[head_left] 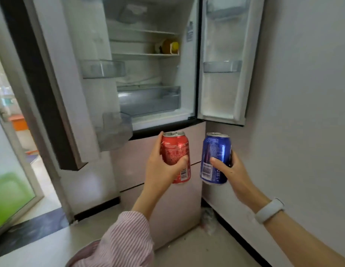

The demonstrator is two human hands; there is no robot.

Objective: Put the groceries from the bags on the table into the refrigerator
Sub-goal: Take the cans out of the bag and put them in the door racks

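The left hand (160, 170) holds the red can (176, 157) in its grip, the right hand (230, 170) the blue can (216, 158), both below the open refrigerator (148, 74). Better to lift them upright and set each one deep on a shelf.

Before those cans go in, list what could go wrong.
1. Both hands are full: the left hand grips the red can, the right hand the blue can, so neither could catch a slipping can.
2. The left door juts out beside the left arm; its bin might snag the striped sleeve.
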